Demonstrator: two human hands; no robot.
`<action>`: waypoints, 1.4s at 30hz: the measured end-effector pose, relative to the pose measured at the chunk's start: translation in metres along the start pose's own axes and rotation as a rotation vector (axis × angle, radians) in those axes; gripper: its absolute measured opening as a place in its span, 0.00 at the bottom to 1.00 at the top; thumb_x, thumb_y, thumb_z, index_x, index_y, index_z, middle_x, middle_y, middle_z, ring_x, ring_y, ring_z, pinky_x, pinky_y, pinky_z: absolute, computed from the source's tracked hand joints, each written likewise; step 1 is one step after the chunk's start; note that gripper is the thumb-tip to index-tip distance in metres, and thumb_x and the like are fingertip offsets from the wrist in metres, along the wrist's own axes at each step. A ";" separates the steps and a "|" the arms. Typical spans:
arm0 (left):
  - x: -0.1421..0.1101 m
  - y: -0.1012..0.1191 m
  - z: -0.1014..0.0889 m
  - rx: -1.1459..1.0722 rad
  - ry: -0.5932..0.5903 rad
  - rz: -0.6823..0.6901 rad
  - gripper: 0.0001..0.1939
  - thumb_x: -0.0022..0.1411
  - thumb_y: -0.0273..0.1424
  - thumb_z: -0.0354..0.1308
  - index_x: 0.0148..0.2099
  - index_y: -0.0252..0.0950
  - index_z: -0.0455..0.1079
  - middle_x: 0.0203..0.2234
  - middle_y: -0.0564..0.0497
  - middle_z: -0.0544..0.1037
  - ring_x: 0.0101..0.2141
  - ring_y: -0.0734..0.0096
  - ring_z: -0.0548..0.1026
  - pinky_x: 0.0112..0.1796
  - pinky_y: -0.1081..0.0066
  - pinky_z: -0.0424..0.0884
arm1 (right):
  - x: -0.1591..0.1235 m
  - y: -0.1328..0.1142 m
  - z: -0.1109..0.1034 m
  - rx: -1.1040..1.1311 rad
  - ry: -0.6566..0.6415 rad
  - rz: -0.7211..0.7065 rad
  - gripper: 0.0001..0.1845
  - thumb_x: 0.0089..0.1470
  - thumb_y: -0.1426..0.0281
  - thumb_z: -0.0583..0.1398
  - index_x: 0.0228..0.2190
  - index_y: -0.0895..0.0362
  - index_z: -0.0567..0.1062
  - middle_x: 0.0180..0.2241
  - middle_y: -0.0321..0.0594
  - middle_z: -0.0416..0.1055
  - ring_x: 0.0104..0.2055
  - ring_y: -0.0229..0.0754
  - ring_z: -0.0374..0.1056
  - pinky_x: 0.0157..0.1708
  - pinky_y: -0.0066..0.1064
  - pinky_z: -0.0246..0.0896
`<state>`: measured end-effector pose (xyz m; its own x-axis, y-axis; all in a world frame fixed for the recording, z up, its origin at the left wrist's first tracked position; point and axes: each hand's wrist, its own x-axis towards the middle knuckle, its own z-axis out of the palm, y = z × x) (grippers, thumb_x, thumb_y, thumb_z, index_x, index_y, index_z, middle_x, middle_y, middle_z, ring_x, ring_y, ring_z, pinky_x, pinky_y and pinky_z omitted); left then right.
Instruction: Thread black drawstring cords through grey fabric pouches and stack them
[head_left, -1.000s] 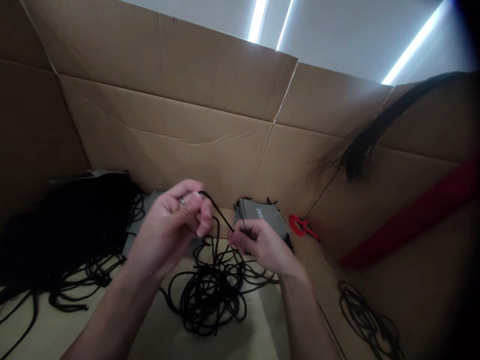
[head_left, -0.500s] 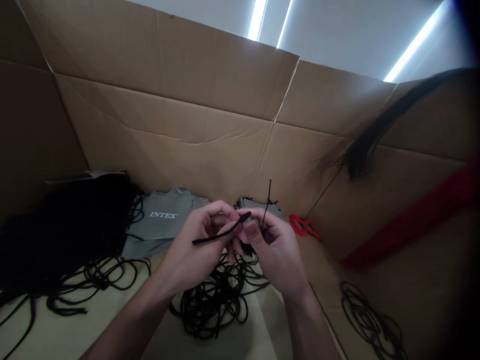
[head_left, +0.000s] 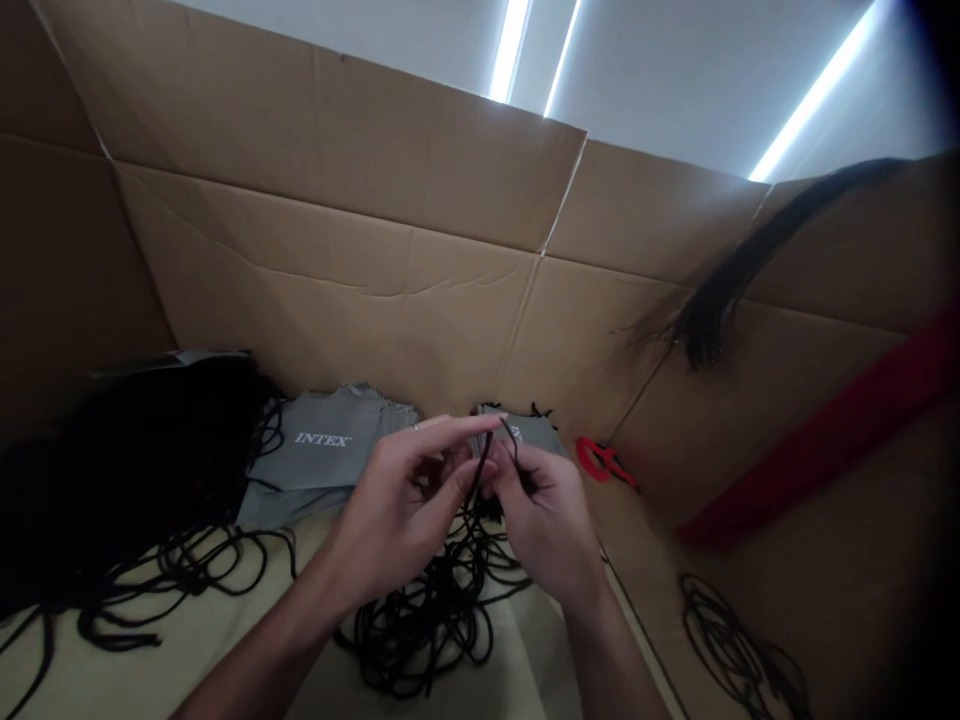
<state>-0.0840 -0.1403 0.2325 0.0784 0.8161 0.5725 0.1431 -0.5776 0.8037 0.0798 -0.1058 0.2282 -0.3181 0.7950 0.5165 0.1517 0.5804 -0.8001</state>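
Note:
My left hand (head_left: pixel 412 490) and my right hand (head_left: pixel 544 515) meet in the middle of the view, both closed on a thin black cord (head_left: pixel 482 466). One strand of it stands up between the left thumb and forefinger; another part bends over by the right fingertips. The rest of the cord in the fingers is hidden. Under the hands lies a tangled heap of black cords (head_left: pixel 420 620). Behind the right hand rests a stack of grey pouches (head_left: pixel 536 432) with black cord ends at its top.
Grey pouches printed INTEX (head_left: pixel 311 450) are piled at the left, beside a large black heap (head_left: pixel 127 470). Red-handled scissors or cutters (head_left: pixel 600 460) lie at the right, and coiled cord (head_left: pixel 727 640) lies lower right. A cardboard wall (head_left: pixel 360 260) rises behind.
The cord end that stuck out leftward over my left hand now stands upright between the fingers. The strand that rose above my right hand has bent down. The fingers are closer together.

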 end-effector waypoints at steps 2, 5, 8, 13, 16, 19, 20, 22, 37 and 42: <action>0.000 -0.001 -0.001 0.021 -0.012 0.075 0.14 0.74 0.32 0.60 0.57 0.45 0.82 0.33 0.49 0.78 0.33 0.68 0.74 0.32 0.71 0.71 | -0.001 -0.002 0.000 0.028 -0.028 0.006 0.24 0.71 0.59 0.55 0.24 0.56 0.66 0.22 0.31 0.59 0.25 0.34 0.53 0.24 0.27 0.49; 0.001 -0.001 -0.003 0.059 0.043 0.178 0.09 0.71 0.29 0.63 0.47 0.43 0.84 0.34 0.48 0.80 0.33 0.68 0.76 0.33 0.72 0.72 | -0.003 -0.007 0.001 0.060 -0.096 0.009 0.25 0.71 0.57 0.55 0.23 0.55 0.63 0.23 0.30 0.55 0.25 0.34 0.49 0.24 0.27 0.45; 0.004 0.000 -0.005 0.083 0.149 0.261 0.06 0.69 0.27 0.64 0.39 0.38 0.83 0.34 0.46 0.80 0.36 0.66 0.78 0.35 0.72 0.74 | -0.005 -0.010 0.000 -0.009 -0.182 0.064 0.26 0.72 0.55 0.53 0.24 0.55 0.63 0.23 0.31 0.55 0.26 0.34 0.50 0.24 0.29 0.44; 0.006 0.006 -0.005 -0.219 0.151 0.077 0.11 0.73 0.33 0.62 0.37 0.34 0.80 0.37 0.46 0.82 0.22 0.78 0.73 0.23 0.77 0.71 | -0.005 -0.009 -0.002 -0.089 -0.303 0.101 0.29 0.74 0.52 0.49 0.26 0.55 0.68 0.24 0.31 0.59 0.27 0.35 0.55 0.28 0.30 0.48; 0.007 0.007 -0.004 -0.427 0.082 -0.012 0.12 0.74 0.35 0.61 0.39 0.33 0.78 0.29 0.50 0.80 0.21 0.77 0.74 0.24 0.76 0.74 | -0.004 -0.009 -0.003 -0.082 -0.360 0.098 0.28 0.75 0.52 0.47 0.31 0.55 0.73 0.26 0.32 0.62 0.28 0.36 0.58 0.30 0.30 0.51; 0.007 0.008 -0.003 -0.443 0.118 -0.035 0.12 0.74 0.36 0.61 0.39 0.33 0.77 0.22 0.53 0.76 0.21 0.77 0.74 0.25 0.77 0.75 | -0.004 -0.010 -0.008 -0.109 -0.278 0.092 0.28 0.75 0.51 0.47 0.32 0.54 0.74 0.29 0.34 0.67 0.32 0.38 0.62 0.34 0.30 0.56; 0.007 0.008 -0.004 -0.411 0.145 -0.042 0.13 0.74 0.37 0.61 0.40 0.33 0.77 0.21 0.54 0.75 0.20 0.78 0.73 0.24 0.79 0.73 | -0.005 -0.010 -0.012 -0.139 -0.190 0.075 0.27 0.75 0.51 0.48 0.34 0.54 0.75 0.32 0.36 0.70 0.35 0.39 0.64 0.36 0.31 0.58; 0.005 0.009 -0.004 -0.339 0.174 -0.059 0.12 0.74 0.37 0.61 0.41 0.33 0.78 0.20 0.55 0.74 0.19 0.80 0.70 0.21 0.82 0.69 | -0.006 -0.011 -0.025 -0.211 0.032 0.037 0.28 0.74 0.50 0.48 0.35 0.53 0.76 0.35 0.38 0.72 0.38 0.40 0.66 0.38 0.31 0.59; 0.003 0.008 -0.002 -0.313 0.171 -0.072 0.08 0.71 0.33 0.63 0.42 0.34 0.80 0.24 0.51 0.79 0.22 0.77 0.74 0.21 0.80 0.74 | -0.008 -0.013 -0.075 0.413 0.263 -0.199 0.13 0.61 0.58 0.70 0.31 0.53 0.84 0.27 0.38 0.75 0.25 0.34 0.66 0.22 0.25 0.59; 0.001 0.012 -0.003 -0.365 0.145 -0.118 0.09 0.70 0.34 0.65 0.41 0.33 0.81 0.25 0.50 0.80 0.23 0.75 0.76 0.21 0.80 0.75 | -0.005 -0.010 -0.066 0.424 0.194 -0.248 0.14 0.64 0.58 0.68 0.32 0.54 0.85 0.28 0.39 0.76 0.28 0.36 0.67 0.24 0.26 0.61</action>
<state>-0.0849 -0.1468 0.2431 -0.0612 0.8813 0.4685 -0.2188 -0.4699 0.8552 0.1416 -0.1038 0.2542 -0.1113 0.6842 0.7207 -0.3104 0.6650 -0.6793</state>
